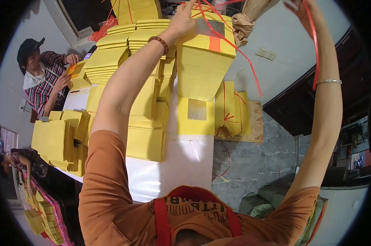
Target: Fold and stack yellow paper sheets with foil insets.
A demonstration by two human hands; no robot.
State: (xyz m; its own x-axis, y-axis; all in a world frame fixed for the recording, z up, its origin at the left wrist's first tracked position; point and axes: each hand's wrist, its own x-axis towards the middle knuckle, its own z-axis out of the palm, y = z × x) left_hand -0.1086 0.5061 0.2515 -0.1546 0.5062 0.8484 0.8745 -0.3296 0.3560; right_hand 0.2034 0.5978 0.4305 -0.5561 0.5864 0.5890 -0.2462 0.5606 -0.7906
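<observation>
The left hand (183, 20) presses down on the top of a tall yellow paper bundle (202, 67) at the far side of the white table (181, 164), fingers pinching the red string (234, 45) there. The right hand (300, 12) — far right, raised — grips the string's other end, pulled taut. More yellow stacks (107, 61) lie left.

A white table (181, 164) carries stacks of yellow paper (146, 123) (one bundle (204, 61) string-tied).

Pale wall (284, 28), marbled grey floor (255, 160), dark wooden door (316, 102)
</observation>
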